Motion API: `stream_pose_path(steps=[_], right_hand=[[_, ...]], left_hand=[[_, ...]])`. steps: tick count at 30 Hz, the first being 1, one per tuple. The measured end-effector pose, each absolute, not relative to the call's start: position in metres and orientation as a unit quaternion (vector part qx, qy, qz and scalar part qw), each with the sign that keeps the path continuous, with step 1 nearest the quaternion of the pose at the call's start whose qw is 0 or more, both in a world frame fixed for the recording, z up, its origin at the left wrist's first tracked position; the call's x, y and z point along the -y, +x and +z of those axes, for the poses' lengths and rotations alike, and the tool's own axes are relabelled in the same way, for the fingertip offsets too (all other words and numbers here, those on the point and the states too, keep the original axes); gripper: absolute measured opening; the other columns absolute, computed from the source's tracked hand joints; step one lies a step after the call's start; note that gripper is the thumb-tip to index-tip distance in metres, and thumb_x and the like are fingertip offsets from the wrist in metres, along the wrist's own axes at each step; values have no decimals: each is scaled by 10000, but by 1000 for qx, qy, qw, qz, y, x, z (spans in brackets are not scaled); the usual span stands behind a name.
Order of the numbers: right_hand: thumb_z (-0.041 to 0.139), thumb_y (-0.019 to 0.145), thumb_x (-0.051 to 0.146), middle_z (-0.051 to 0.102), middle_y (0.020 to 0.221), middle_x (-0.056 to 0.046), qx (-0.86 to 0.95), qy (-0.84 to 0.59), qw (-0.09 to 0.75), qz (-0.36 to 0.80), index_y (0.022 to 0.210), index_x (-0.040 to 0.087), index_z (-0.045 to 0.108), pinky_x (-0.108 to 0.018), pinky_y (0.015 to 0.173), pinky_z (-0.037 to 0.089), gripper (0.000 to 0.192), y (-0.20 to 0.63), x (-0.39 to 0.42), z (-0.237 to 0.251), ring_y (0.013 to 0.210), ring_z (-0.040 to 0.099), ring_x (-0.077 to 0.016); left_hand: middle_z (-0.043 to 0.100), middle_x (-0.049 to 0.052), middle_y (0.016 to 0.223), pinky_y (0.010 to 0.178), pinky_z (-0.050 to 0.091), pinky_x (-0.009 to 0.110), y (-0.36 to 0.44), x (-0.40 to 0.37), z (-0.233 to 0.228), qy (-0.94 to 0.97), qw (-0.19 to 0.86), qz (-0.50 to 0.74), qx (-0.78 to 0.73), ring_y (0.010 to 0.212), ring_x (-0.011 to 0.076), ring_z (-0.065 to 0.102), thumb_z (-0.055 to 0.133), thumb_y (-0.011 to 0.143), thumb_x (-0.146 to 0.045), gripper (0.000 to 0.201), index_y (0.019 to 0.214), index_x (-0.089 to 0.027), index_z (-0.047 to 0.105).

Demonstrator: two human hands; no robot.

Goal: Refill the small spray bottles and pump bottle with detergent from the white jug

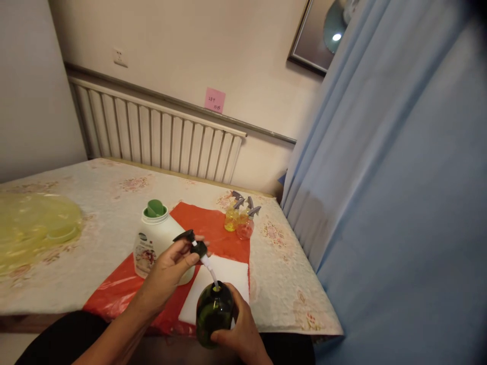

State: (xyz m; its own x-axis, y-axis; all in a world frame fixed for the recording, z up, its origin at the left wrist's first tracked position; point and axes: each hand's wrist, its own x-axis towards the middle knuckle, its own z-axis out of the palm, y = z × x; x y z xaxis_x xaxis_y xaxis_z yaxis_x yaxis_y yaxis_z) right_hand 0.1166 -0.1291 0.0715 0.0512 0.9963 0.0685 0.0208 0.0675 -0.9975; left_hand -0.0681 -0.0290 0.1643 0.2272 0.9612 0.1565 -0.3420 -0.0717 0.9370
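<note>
My left hand (167, 271) grips a black pump head (191, 242) whose white tube runs down into the mouth of a dark green bottle (213, 310). My right hand (241, 332) wraps around that bottle's lower right side, holding it at the table's near edge. Just behind my left hand stands a white jug (148, 243) with an open green spout. Under them lie a red plastic sheet (207, 225) and a white pad (232, 274).
Two small spray bottles, one yellow (232, 218) and one pink (245, 226), stand at the far edge of the red sheet. A clear yellow plastic lid (36, 223) lies at the left. The table (289, 289) meets a blue curtain (380, 203) on the right, a radiator (160, 137) behind.
</note>
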Motion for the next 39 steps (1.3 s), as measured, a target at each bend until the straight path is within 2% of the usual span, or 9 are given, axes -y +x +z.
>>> stream_pose_path(steps=[6,10,13,24,30,36,39], right_hand=[[788,464,85,693,1212,-57,512,-501,522,462,1262,225,587,-432,1047,457,835,111,126,78,1178,621,-324],[778,462,79,691,1209,-53,515,-505,518,460,1259,230,587,-433,1056,454,833,108,124,77,1184,617,-325],[786,460,83,684,1223,-55,519,-505,515,459,1266,229,587,-435,1073,440,843,106,123,75,1197,609,-329],[776,459,42,655,1293,-70,513,-522,504,458,1326,218,554,-431,1101,415,912,107,123,65,1242,584,-323],[779,457,34,647,1318,-69,508,-527,501,462,1332,219,557,-437,1118,401,921,108,125,66,1258,575,-326],[782,454,59,669,1275,-57,516,-520,504,457,1314,222,567,-431,1100,421,901,109,125,67,1238,587,-325],[761,451,69,672,1271,-54,516,-520,503,459,1301,229,574,-430,1085,435,885,111,125,66,1231,593,-332]], left_hand=[[774,72,1054,794,598,289,-79,27,154,353,663,593,-289,945,229,734,880,675,-328,457,1076,-195,706],[774,61,976,737,609,271,-85,28,146,306,679,598,-296,911,230,749,878,664,-252,452,1077,-181,708],[779,68,994,735,615,275,-88,28,141,289,683,599,-303,920,235,750,870,664,-220,439,1071,-175,710],[785,36,984,747,607,252,-90,29,133,313,676,597,-298,890,202,743,905,657,-311,451,1060,-210,731],[789,54,1064,880,569,260,-92,40,136,451,645,544,-291,990,220,735,859,732,-341,401,1095,-222,738],[791,78,1046,798,611,270,-95,37,138,322,677,603,-274,937,243,757,904,667,-347,538,1153,-218,710],[785,96,1058,793,630,269,-107,35,127,270,688,613,-281,953,252,756,908,670,-308,482,1101,-182,731]])
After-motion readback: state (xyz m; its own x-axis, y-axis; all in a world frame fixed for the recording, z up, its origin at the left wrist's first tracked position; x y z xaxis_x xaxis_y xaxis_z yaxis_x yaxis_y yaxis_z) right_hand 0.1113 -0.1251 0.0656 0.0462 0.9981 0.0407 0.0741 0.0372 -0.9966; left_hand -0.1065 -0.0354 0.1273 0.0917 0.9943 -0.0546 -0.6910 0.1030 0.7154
